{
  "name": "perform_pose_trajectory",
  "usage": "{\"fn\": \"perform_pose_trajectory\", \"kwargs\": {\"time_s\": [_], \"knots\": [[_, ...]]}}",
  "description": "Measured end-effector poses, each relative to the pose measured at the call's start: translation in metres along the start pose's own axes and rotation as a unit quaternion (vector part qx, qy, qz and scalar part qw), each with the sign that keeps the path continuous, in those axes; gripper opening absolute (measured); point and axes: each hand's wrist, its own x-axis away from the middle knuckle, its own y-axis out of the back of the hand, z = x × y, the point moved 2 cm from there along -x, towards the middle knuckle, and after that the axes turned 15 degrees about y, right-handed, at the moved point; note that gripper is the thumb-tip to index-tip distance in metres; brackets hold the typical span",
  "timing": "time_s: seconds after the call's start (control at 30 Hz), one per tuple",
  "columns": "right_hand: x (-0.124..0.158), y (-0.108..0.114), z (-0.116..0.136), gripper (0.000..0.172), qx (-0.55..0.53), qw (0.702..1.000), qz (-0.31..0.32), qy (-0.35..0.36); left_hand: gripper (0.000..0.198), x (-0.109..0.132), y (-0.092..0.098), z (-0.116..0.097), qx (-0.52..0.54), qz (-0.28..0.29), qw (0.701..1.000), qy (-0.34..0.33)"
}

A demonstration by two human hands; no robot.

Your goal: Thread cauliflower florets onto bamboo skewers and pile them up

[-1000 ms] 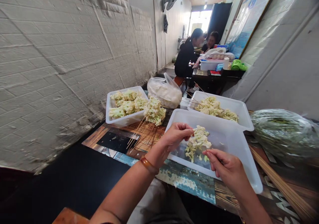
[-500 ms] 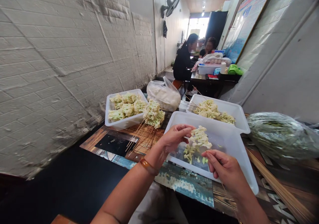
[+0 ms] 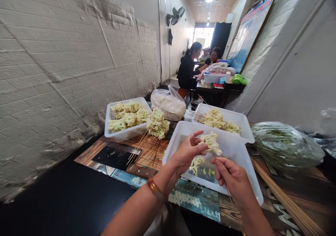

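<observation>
Over the front white plastic tub, cauliflower florets are threaded in a cluster on a thin bamboo skewer. My right hand pinches the skewer just below the florets, its lower end trailing toward my forearm. At the cluster's left side, my left hand has thumb and fingers closed on the cauliflower, with the upper fingers bent. Loose florets and small green scraps lie in the tub underneath.
Skewered cauliflower fills a left tub and a back tub; more skewers lie between. A tied plastic bag stands behind, a bag of greens at right, near bare skewers. People sit farther back.
My left hand has shifted in against the cauliflower cluster, with the thumb now lower on it. The right hand still pinches the skewer. The camera view has turned slightly right.
</observation>
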Motion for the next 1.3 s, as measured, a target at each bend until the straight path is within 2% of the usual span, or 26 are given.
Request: {"fn": "perform_pose_trajectory", "kwargs": {"time_s": [0.17, 0.4, 0.6, 0.8, 1.07, 1.3], "knots": [[-0.001, 0.0, -0.001, 0.037, -0.034, 0.999, -0.039, 0.004, 0.069, -0.005, -0.023, 0.019, 0.076, -0.041, 0.996, -0.037], [-0.002, -0.002, 0.001, 0.035, -0.035, 0.997, -0.058, 0.021, 0.072, -0.015, -0.045, 0.025, 0.158, -0.104, 0.979, -0.072], [-0.001, 0.001, -0.003, 0.04, -0.015, 0.997, -0.064, 0.035, 0.076, -0.018, -0.058, 0.03, 0.176, -0.107, 0.975, -0.078], [0.003, 0.004, -0.004, 0.044, 0.012, 0.995, -0.086, 0.041, 0.071, -0.015, -0.064, 0.035, 0.173, -0.106, 0.975, -0.092], [0.007, 0.005, -0.003, 0.041, 0.002, 0.995, -0.093, 0.04, 0.067, -0.014, -0.069, 0.041, 0.185, -0.087, 0.974, -0.096], [-0.001, 0.004, -0.001, 0.041, 0.005, 0.996, -0.085, 0.042, 0.058, -0.018, -0.061, 0.031, 0.164, -0.073, 0.98, -0.085]]}}
